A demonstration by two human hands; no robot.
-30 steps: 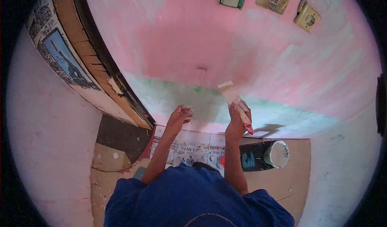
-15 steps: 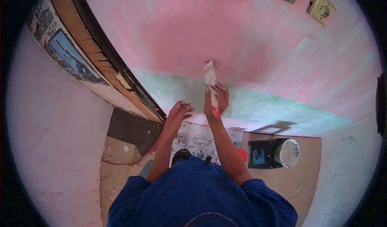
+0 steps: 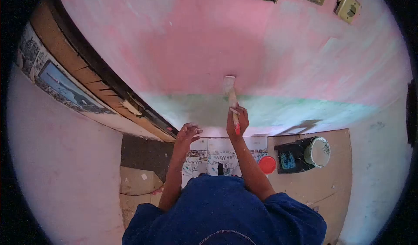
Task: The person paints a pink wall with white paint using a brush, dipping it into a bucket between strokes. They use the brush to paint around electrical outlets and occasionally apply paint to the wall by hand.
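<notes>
My right hand (image 3: 238,121) is wrapped round the handle of a paintbrush (image 3: 230,87). The handle has a red end, and the pale, paint-covered head points up at the wall (image 3: 209,49), appearing to touch it just above where pink meets green. To the left, my left hand (image 3: 187,133) is held in front of the lower wall, its fingers loosely bent and apart with nothing in them. Whitish paint marks show on its fingers.
A dark container with a white paint bucket (image 3: 320,152) stands at the right, beside a red lid (image 3: 267,164). Printed sheets (image 3: 200,153) cover the floor by the wall. A wooden frame (image 3: 87,77) edges the left; sockets (image 3: 348,8) sit on the upper wall.
The brush head and my right hand have moved lower in the view, and the view itself has shifted. My left hand is also a little lower. The red lid shows more fully.
</notes>
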